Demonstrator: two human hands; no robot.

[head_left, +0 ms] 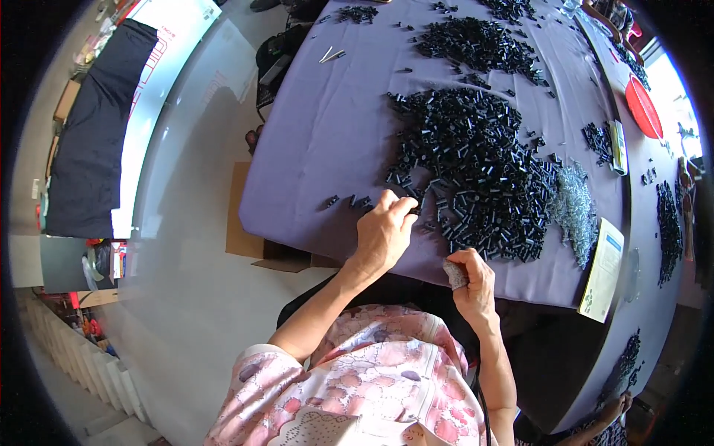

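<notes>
Head view: the left hand [384, 234] hovers low over the near edge of the counter [312, 126], its fingers pinched together beside the big heap of black pieces [476, 171]; a dark piece shows at the tips, but whether they grip it I cannot tell. The right hand [477, 286] has thumb and fingers closed around a speckled grey lump [455, 274] at the counter's edge, apparently held there to stay off the loose parts. The heap lies just beyond both hands, probably for easy reach, while a few loose black pieces [354, 201] lie apart to the left, likely so they don't mix back in. Clear pieces [573, 212] form a separate pile touching the heap's right side, perhaps grouped by kind.
</notes>
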